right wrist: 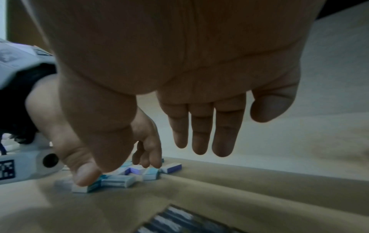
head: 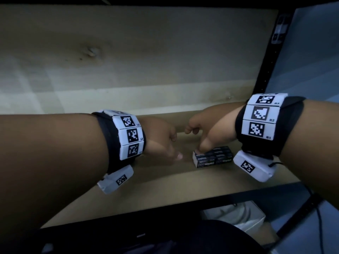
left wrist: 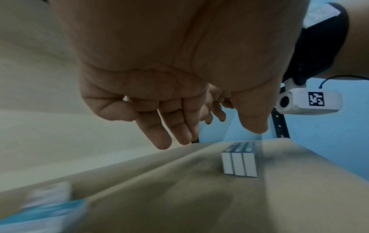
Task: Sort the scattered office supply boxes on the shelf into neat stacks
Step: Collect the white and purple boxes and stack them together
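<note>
step: next box to be taken from loose pile (right wrist: 123, 178) w/ left hand (head: 161, 142), squared flush vs. stack.
stack (head: 212, 157): staple boxes in a block on shelf (head: 165, 182), under right hand (head: 207, 125).
left grip: relaxed, empty, fingers over pile.
right grip: fingers straight, nothing held; thumb on stack top.
text: "Staples" legible on box side; rest too blurred.

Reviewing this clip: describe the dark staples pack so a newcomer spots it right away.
On the tan shelf board, look right of centre, just under the right hand. The dark staples pack lies there flat, a tidy block of small boxes side by side with white end faces. Unlike the scattered light blue-and-white boxes near the left hand, it is near-black.
</note>
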